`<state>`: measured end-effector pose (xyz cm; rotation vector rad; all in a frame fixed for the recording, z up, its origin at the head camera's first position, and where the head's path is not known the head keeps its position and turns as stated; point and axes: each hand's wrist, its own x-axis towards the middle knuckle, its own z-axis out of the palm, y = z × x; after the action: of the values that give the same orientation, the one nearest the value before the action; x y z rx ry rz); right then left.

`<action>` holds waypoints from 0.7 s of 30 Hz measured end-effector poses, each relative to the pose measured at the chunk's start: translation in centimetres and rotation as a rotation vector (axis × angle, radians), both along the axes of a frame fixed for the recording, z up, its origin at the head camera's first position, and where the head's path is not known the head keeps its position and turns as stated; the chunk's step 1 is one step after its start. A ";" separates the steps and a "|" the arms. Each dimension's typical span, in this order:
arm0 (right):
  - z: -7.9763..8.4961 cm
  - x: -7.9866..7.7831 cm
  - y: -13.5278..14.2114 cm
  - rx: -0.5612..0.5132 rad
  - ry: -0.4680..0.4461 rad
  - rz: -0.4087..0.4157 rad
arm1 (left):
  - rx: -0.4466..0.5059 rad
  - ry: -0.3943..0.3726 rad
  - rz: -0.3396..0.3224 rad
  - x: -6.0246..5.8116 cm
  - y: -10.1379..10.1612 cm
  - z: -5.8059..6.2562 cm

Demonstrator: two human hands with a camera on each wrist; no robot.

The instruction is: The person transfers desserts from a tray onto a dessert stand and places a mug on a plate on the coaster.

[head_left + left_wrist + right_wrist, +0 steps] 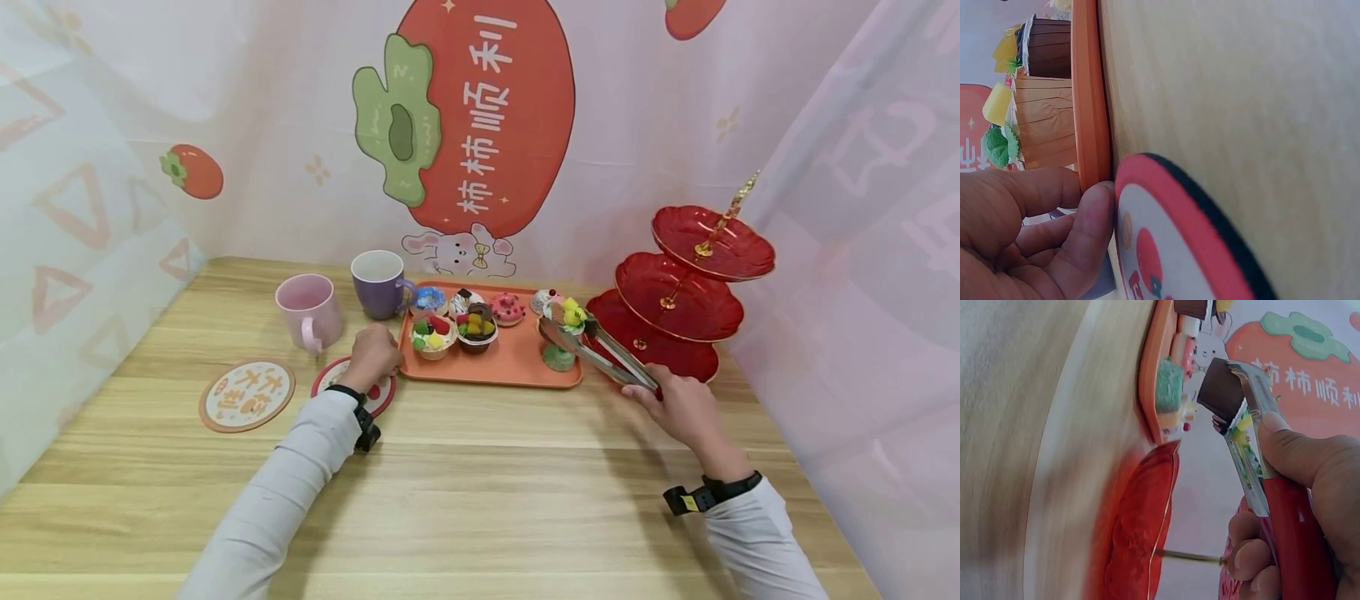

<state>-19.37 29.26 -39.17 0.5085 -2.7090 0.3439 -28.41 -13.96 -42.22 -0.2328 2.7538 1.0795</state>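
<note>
My left hand [375, 357] pinches the left front corner of the orange tray [510, 363] between thumb and index finger, as the left wrist view shows. Under that hand lies a red-rimmed round coaster [1160, 200]. My right hand [688, 407] grips metal tongs [602, 363] by their red handle [1300, 534]. Held between the tong tips is a fruit-topped cupcake [567, 312] in a brown cup, tilted and raised above the tray's right end. Below it a green dessert [558, 358] sits on the tray. Two fruit-topped cupcakes [432, 337] and a pink donut [507, 308] stand farther left.
A red three-tier stand [678, 296] with a gold handle rises right of the tray. Behind the left hand are a pink mug [307, 308] and a purple mug [377, 287]. Another round coaster [247, 396] lies at the left. A printed curtain [285, 125] closes off the back.
</note>
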 end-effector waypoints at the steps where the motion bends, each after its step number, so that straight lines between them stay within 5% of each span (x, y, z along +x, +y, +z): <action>1: 0.1 0.0 0.2 -0.005 -0.003 -0.007 | 0.002 0.001 -0.001 0.0 0.0 0.0; 21: 0.2 0.4 2.8 -0.004 -0.110 -0.130 | 0.016 -0.006 -0.007 -0.1 0.0 0.2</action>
<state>-19.01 32.10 -38.97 0.3192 -2.8292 0.3520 -28.55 -14.00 -42.03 -0.2232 2.7375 1.0965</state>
